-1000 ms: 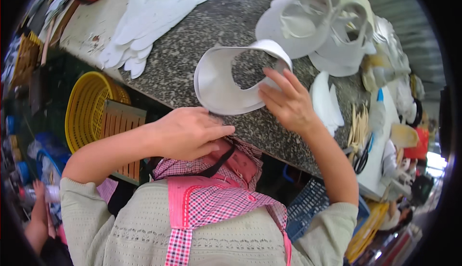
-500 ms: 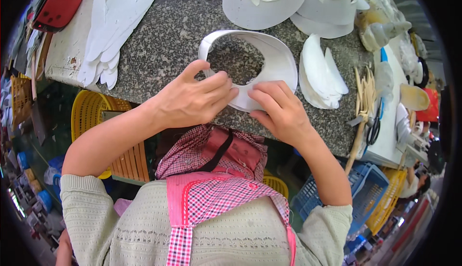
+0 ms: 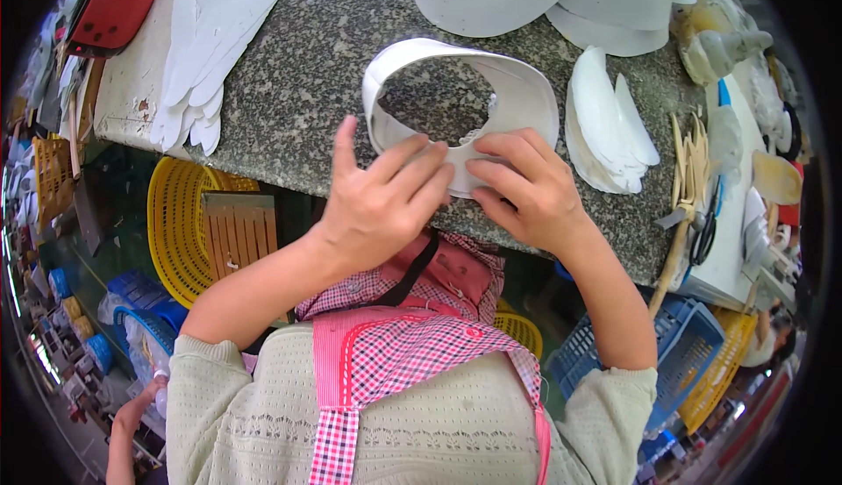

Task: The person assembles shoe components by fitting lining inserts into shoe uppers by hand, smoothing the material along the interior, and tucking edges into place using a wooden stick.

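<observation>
The white visor is at the near edge of the counter, its ring tilted open upward. Your right grip pinches its near brim between thumb and fingers. Your left grip rests bent fingers on that brim, one finger raised; its thumb is hidden, so I cannot tell whether it clasps. Curved pieces lie just right; white strips lie toward the counter's near left corner.
</observation>
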Demonstrator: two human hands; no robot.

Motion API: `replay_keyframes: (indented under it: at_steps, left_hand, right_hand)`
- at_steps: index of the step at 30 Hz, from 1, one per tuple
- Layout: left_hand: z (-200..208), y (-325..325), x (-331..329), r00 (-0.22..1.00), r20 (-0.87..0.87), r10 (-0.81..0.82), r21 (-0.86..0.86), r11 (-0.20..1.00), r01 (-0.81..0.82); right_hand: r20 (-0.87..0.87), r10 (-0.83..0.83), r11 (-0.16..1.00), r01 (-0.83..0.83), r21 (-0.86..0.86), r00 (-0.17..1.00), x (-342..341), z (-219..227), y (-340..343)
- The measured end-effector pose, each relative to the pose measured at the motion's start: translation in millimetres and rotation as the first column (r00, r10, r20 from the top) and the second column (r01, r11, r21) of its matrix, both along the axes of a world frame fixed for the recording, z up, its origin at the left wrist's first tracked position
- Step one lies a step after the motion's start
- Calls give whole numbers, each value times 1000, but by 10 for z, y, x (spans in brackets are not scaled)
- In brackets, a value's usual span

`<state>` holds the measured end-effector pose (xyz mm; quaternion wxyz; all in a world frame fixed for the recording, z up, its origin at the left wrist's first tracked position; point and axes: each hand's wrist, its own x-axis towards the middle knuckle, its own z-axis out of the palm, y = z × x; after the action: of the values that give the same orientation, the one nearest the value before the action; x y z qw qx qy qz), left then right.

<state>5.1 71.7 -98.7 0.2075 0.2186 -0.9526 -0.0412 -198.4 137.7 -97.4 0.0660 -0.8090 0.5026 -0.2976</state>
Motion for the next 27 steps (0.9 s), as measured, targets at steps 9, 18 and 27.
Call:
replay_keyframes:
  at_steps: [9,18,27]
  left_hand:
    - [217,-179,-219,957,239,-166,-60,981,185]
    - [18,-200,-15,991,-116,-72,110,990,85]
    - [-9,-19,246,980,121,-160,46,987,156]
  right_hand:
    - [153,-194,980,186,66,969,188,-33,-7]
    - [147,-237,972,232,45,960,233,-78,-11]
    - [-26,-107,983,109,145,994,223,30,144]
